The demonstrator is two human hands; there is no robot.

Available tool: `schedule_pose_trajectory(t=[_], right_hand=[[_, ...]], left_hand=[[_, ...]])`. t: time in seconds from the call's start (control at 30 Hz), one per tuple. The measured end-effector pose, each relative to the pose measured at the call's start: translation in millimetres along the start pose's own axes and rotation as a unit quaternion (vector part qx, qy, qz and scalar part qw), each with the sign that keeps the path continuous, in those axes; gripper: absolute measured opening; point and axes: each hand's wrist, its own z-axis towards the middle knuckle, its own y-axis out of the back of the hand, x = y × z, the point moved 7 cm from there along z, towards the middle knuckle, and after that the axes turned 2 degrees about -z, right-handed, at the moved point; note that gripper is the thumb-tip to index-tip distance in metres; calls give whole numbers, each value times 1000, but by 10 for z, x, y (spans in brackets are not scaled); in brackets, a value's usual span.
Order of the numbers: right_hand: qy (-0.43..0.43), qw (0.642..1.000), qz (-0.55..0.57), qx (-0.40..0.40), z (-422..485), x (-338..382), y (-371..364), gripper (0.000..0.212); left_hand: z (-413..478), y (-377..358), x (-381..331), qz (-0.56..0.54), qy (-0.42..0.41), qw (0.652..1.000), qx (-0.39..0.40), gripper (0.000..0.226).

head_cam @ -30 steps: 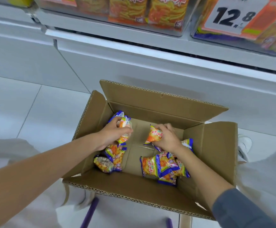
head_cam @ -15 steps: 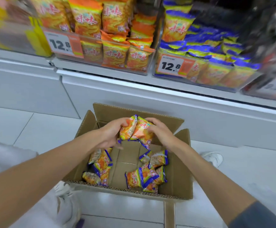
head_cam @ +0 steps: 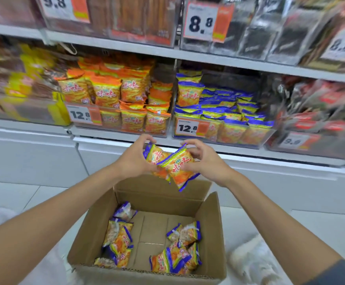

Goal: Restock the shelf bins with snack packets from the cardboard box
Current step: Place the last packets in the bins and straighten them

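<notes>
Open room above the blue packets (head_cam: pixel 235 112) in the right bin (head_cam: pixel 264 138), under the upper shelf (head_cam: pixel 249 63).

Left grip (head_cam: pixel 134 161), right grip (head_cam: pixel 206 163): bare hands. Left forearm (head_cam: pixel 50 219) bare as far as frame edge. Right forearm (head_cam: pixel 270 212) bare up to sleeve (head_cam: pixel 340 272): dark grey-blue, plain, unmarked, its edge crossing arm near elbow. Pale fabric (head_cam: pixel 50 272) below left forearm. Fuzzy white patch (head_cam: pixel 249 262) below right forearm. Both blurred; garment type cannot be told.
</notes>
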Motion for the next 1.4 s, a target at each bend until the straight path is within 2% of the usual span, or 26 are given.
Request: schedule_pose_trajectory(t=[0.17,0.23,0.3,0.33,0.4,0.43,0.5,0.6,0.73,0.87,0.97,1.03,1.1,1.13,1.2,1.3,1.4], right_hand=[[65,994,12,-91,138,300,403,64],[71,991,21,-111,234,388,594,65],[82,989,2,-119,359,462,769,52],[84,988,-8,-133,425,479,863,52],[80,982,6,-169,536,505,1063,67],[85,979,29,-182,597,518,1145,68],[94,971,77,-206,734,532,1248,59],[86,964,134,-212,950,514,1251,50],[88,973,99,-189,1100,531,1142,22],[71,981,26,-180,1113,459,1022,42],[78,981,30,-176,1095,385,942,72],[97,980,13,-172,1086,397,915,83],[123,974,-58,-184,1059,474,921,77],[127,969,-101,-187,1057,499,925,70],[119,967,-152,-165,1041,546,891,61],[108,973,-128,-157,1032,561,910,54],[83,976,-43,-195,1024,549,999,45]], left_hand=[[339,130,-663,-135,-58,989,-2,100],[542,170,-890,-170,-61,983,14,97],[759,193,-1116,-156,-73,985,19,80],[874,215,-1203,-152,-76,985,11,70],[1117,259,-1316,-159,-78,984,-14,41],[1231,265,-1359,-155,-83,984,-23,28],[1438,249,-1399,-111,-98,988,-34,14],[1706,205,-1367,-24,-137,989,-51,21],[1923,241,-1268,15,-189,977,-94,21],[1903,271,-1157,-63,-175,975,-118,33],[1830,215,-1034,-132,-152,973,-110,30],[1755,162,-951,-102,-159,978,-91,51],[1691,147,-878,-26,-170,981,-86,75],[1675,145,-847,15,-169,982,-84,79],[1647,130,-834,32,-157,985,-64,74],[1646,123,-914,-98,-142,984,-46,44],[1686,156,-924,-125,-129,981,-67,52]])
